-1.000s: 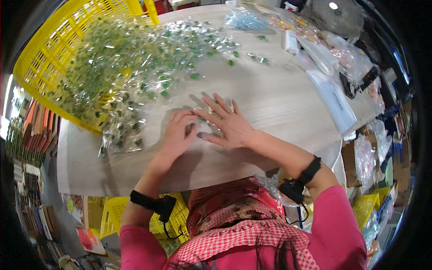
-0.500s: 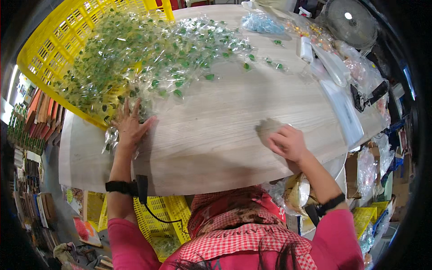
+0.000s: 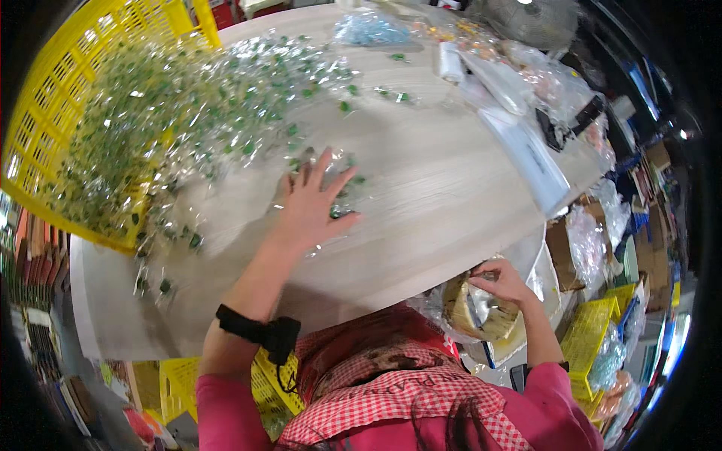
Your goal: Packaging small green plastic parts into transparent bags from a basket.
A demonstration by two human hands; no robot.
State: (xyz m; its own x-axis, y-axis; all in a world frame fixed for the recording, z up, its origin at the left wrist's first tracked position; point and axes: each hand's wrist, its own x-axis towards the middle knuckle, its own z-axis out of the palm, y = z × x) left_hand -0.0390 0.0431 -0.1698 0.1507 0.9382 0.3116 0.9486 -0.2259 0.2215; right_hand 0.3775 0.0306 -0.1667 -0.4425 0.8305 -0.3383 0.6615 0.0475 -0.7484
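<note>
My left hand (image 3: pixel 307 210) lies with fingers spread over a few small clear packets (image 3: pixel 338 201) with green leaf-like pieces inside, near the middle of the table. A large heap of the same packets (image 3: pixel 188 113) spills from a tipped yellow plastic crate (image 3: pixel 53 101) on the left. Below the table's front edge, my right hand (image 3: pixel 502 284) is at the rim of a round gold-and-white container (image 3: pixel 460 304) partly wrapped in clear plastic. Its thumb and fingers are drawn together; anything between them is too small to make out.
Light blue packets (image 3: pixel 372 30) lie at the far edge of the table (image 3: pixel 421 188). Flat clear plastic bags (image 3: pixel 526 161) and a black strap (image 3: pixel 568 124) lie on the right, with a fan (image 3: pixel 526 21) behind. A yellow basket (image 3: pixel 590 338) stands below right.
My left hand has moved right from the crate's edge, and several packets now lie under it. My right hand has gone down from above the table to the round container. The view has shifted.
</note>
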